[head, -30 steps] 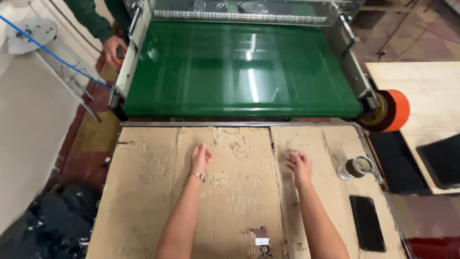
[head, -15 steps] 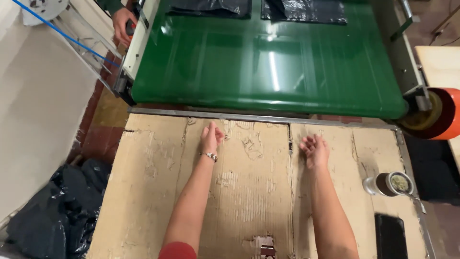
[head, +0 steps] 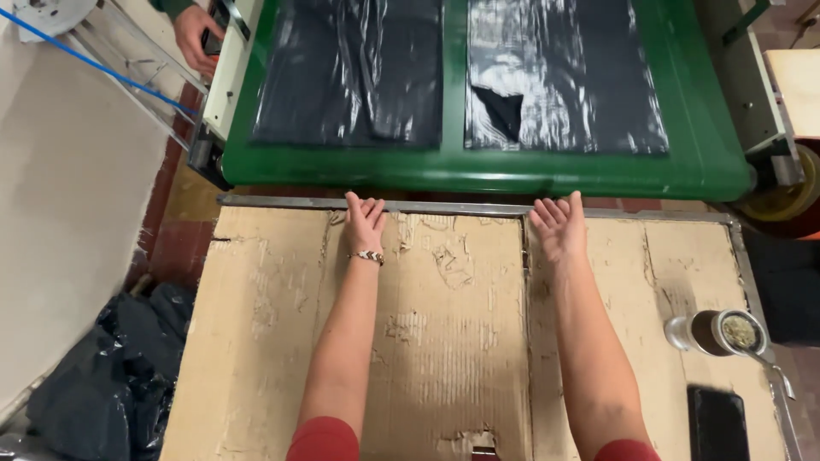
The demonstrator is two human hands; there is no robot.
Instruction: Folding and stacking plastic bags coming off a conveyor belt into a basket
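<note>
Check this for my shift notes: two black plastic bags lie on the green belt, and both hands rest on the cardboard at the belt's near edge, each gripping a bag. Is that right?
Not quite. The head view shows the left hand and right hand open and empty on the cardboard, holding nothing. The two black bags do lie on the green belt, beyond the hands.

Bright overhead light is falling evenly, glaring off the black plastic bags [head: 547,77] and streaking the green conveyor belt [head: 453,166] at its near edge. The worn cardboard [head: 461,341] is staying sharp, soft shadows are lying beside the forearms, and the corners are bending slightly.
</note>
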